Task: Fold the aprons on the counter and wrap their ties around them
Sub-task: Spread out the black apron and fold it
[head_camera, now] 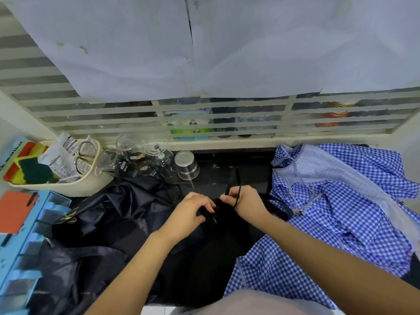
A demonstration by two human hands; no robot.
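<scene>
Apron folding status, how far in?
Done: no wrapped bundle in view. In hand: right hand pinches the thin black tie over the black fabric apron, left hand grips its bunched top. Remaining: crumpled dark navy apron lies unfolded; blue-white checked cloth too, if it counts.

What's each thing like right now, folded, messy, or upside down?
left hand, pinching the black apron
right hand, gripping the black tie
black tie, lying across the right hand
black apron, bunched at the top
navy apron, crumpled
checked shirt, crumpled
steel cup, upside down
wine glasses, upside down

The black apron's [204, 258] dark folds are unreadable under the left hand [189, 213].
</scene>
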